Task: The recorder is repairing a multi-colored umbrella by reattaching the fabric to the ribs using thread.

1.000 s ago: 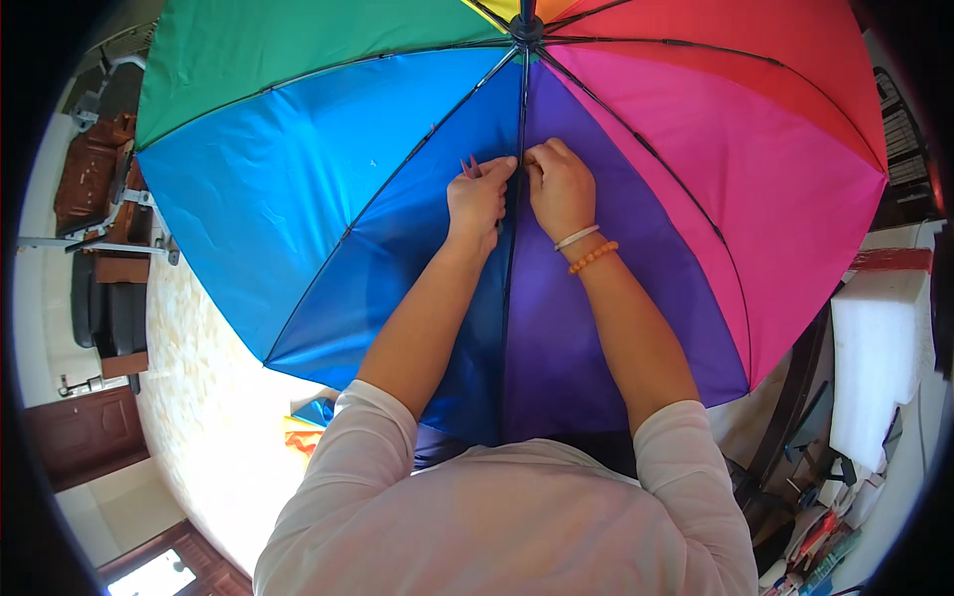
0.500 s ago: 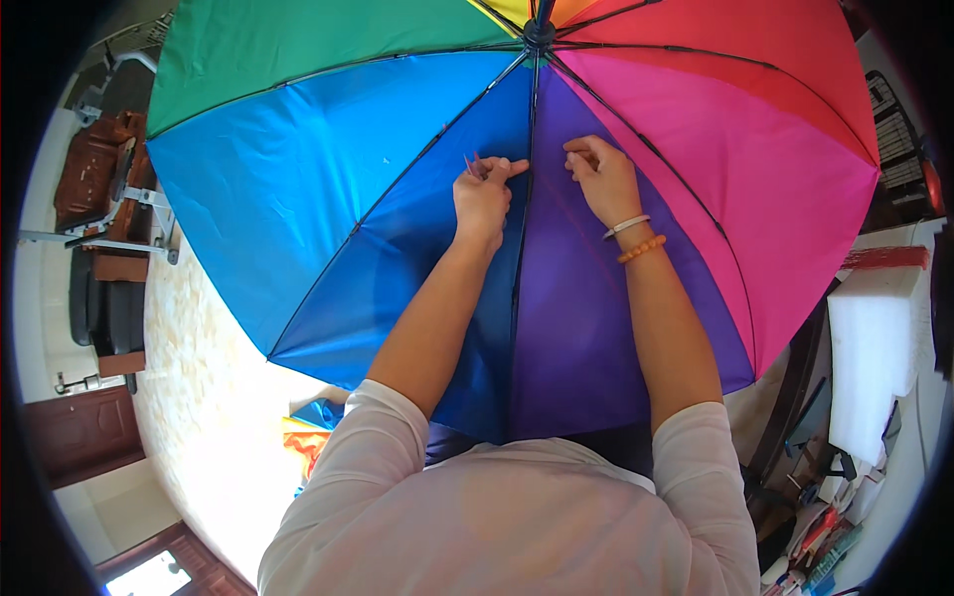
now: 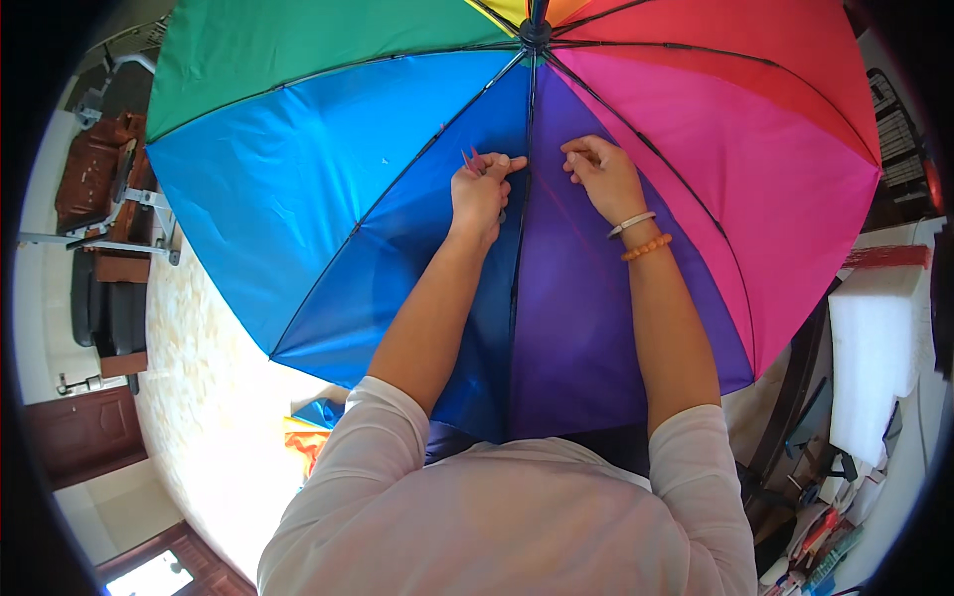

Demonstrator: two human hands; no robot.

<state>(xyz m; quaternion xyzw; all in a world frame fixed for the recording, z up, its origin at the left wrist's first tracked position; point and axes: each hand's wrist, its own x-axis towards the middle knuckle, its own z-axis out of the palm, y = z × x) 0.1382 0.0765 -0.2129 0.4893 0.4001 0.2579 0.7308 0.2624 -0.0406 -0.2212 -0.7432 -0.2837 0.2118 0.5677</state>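
Note:
A rainbow umbrella (image 3: 586, 328) is spread open before me, its inside and black ribs facing up. My left hand (image 3: 477, 204) is closed around what looks like thread snips (image 3: 472, 161); two pinkish pointed tips stick out above the fist, and the rest is mostly hidden. Its forefinger reaches to the black rib (image 3: 531, 184) between the blue and purple panels. Over the purple panel, my right hand (image 3: 608, 179) has thumb and fingertips pinched together, just right of that rib. Whatever lies in the pinch is too small to make out.
The umbrella's dark hub and shaft (image 3: 536, 33) stand at the top. Bright tiled floor (image 3: 189, 397) and exercise-like equipment (image 3: 149, 199) lie to the left, with orange and blue cloth (image 3: 308, 437) by my left elbow. A white foam block (image 3: 863, 348) and clutter line the right side.
Almost nothing differs. Both hands hold the same poses at the rib, and the view has shifted very slightly.

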